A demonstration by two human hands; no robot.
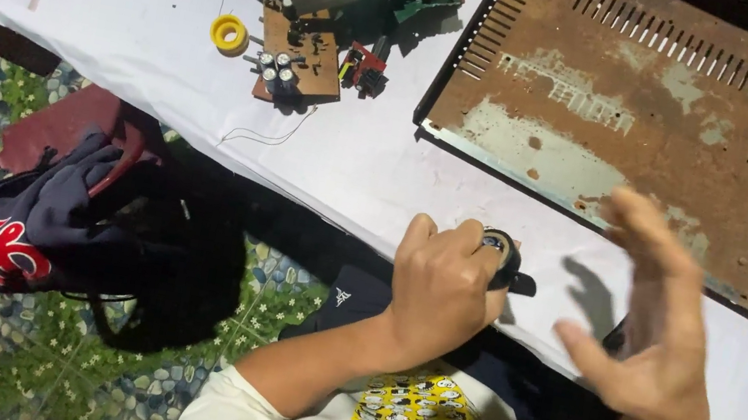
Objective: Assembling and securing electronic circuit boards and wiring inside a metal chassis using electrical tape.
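At the near edge of the bench (373, 154), the left hand (437, 286) is clenched around a small black round part (500, 254) with a shiny top, held just over the white cover. Beside it, the right hand (654, 323) hovers blurred, fingers (640, 224) released and spread, holding nothing. Behind them lies a rusty metal case panel (633, 112). Farther left sit 3 or so circuit boards (304, 52) and a yellow ring (229, 34). A dark garment (37, 225) drapes a red chair (54, 126).
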